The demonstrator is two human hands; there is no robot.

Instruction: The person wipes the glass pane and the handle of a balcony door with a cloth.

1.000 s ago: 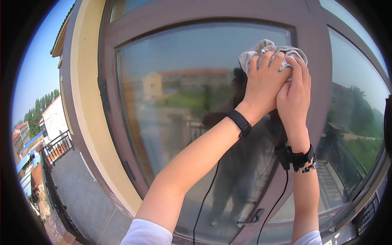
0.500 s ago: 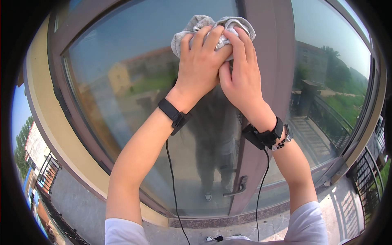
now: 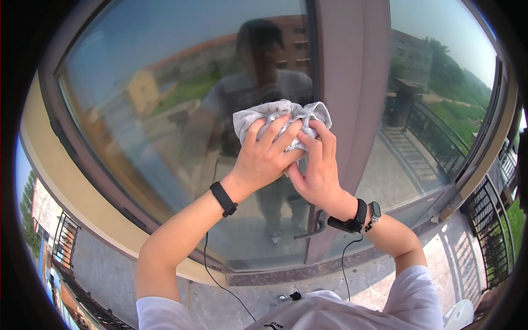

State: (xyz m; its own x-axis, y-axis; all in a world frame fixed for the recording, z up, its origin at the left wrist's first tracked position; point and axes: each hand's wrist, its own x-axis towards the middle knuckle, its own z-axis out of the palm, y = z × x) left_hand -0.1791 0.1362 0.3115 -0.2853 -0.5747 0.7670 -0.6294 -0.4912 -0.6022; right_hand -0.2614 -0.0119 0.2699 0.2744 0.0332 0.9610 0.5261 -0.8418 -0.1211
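As hands press grey cloth, window pane, brown frame, door handle.

A single head-worn fisheye view looks straight at a glass door from close range, tilted slightly downward so the paved threshold shows at the bottom. Straight frame edges bow toward the rim. The wearer's dim reflection suggests a roughly square-on stance.

Materials: cloth on glass

Grey cloth is soft, nubby terry, matt. Window pane is smooth, glossy, mirror-like glass. Frame is matt brown metal or plastic, can't tell.
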